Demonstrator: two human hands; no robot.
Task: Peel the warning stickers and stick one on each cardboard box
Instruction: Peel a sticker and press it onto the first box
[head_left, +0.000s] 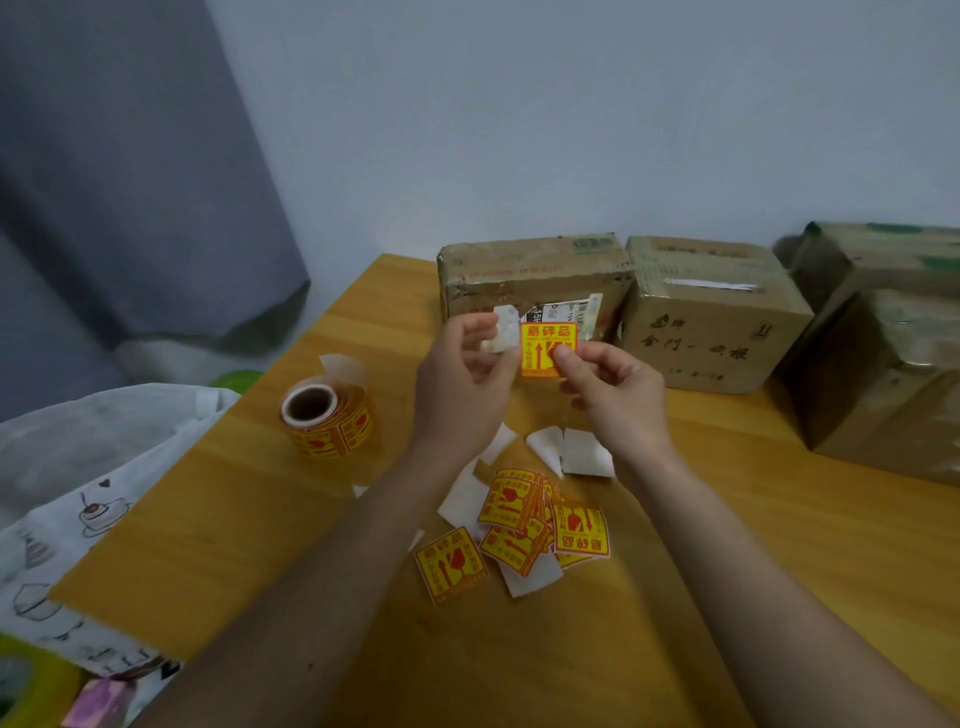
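R hand (608, 387) pinches yellow warning sticker (545, 345) | L hand (462, 374) pinches white backing paper (501, 332) | held above wooden table (260, 493), before cardboard box (530, 280)

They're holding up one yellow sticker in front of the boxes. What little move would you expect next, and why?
Probably pulling the white backing fully away. The left hand pinches that paper while the right hand pinches the yellow sticker, and the two look partly separated. The nearest cardboard box sits just behind, with no yellow sticker showing on it, so pressing the sticker there would likely follow.
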